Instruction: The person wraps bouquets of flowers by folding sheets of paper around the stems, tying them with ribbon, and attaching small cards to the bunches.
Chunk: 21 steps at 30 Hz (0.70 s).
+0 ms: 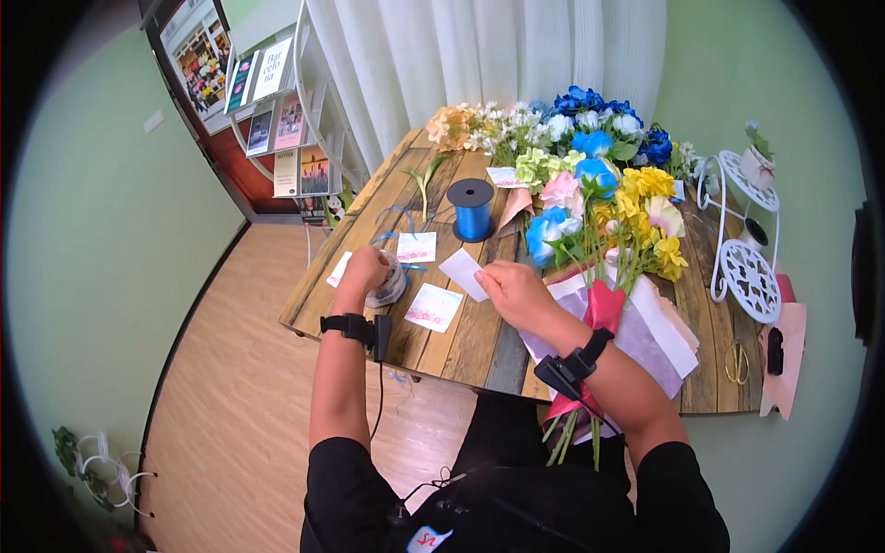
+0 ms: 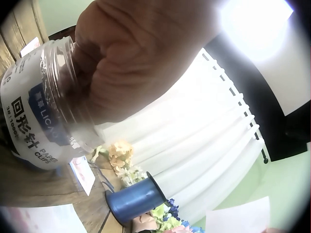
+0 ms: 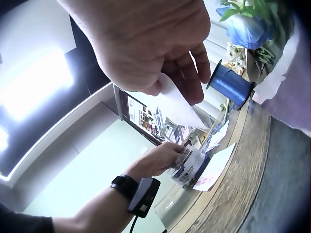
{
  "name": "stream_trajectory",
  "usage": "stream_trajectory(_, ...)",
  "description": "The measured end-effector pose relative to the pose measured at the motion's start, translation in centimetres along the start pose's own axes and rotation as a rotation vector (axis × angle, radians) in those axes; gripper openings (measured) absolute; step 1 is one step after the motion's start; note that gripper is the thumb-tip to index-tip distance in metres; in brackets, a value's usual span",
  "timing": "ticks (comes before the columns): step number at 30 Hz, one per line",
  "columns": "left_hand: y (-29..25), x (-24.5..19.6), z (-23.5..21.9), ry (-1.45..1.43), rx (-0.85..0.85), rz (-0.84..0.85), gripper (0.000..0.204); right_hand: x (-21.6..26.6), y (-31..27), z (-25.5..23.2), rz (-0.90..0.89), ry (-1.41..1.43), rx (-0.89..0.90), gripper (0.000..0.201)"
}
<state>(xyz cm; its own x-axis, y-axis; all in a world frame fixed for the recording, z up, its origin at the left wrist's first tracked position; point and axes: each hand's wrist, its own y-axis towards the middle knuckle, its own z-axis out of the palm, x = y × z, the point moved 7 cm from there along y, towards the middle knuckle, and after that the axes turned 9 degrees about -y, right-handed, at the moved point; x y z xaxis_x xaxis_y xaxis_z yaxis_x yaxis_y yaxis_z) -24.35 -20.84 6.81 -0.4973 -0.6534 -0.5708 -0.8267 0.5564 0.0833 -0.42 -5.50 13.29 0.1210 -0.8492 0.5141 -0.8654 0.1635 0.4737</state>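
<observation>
My left hand [image 1: 368, 268] reaches into the mouth of a clear plastic paper clip jar [image 2: 30, 109], labelled "LICAO paper clips", standing at the table's left front. Its fingertips are down inside the jar, and I cannot tell whether they grip a clip. Between thumb and fingers, my right hand [image 1: 518, 293] pinches a small white card [image 1: 460, 271], held up over the table. A card with a pink print [image 1: 433, 307] lies between the hands, and another printed card [image 1: 417, 247] lies behind the jar. The spool of blue ribbon [image 1: 473, 217] stands farther back.
A bouquet with yellow flowers [image 1: 651, 189] in white and pink wrapping lies at the right, stems over the front edge. Blue flowers [image 1: 581, 103] and others line the back. A white metal stand [image 1: 749, 276] and gold-handled scissors [image 1: 736, 362] are at the far right.
</observation>
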Motion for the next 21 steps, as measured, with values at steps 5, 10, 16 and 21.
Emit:
stream_trajectory(5,-1.2,-0.8,-2.8,-0.038,-0.17,0.057,0.013,-0.2,-0.2,-0.9,-0.023,0.042,-0.047,0.026)
stream_trajectory(10,-2.2,-0.7,-3.9,-0.54,-0.211,0.02,0.016,-0.7,-0.8,-2.4,-0.029,0.185,-0.168,0.018)
stream_trajectory(16,-5.8,-8.7,-1.5,-1.399,0.19,0.113,0.013,-1.6,-1.6,-4.6,0.116,0.352,-0.132,0.013)
stream_trajectory(21,-7.9,-14.6,1.9,-1.562,0.379,0.141,0.013,-2.0,-2.9,-7.6,-0.051,0.095,-0.275,0.019)
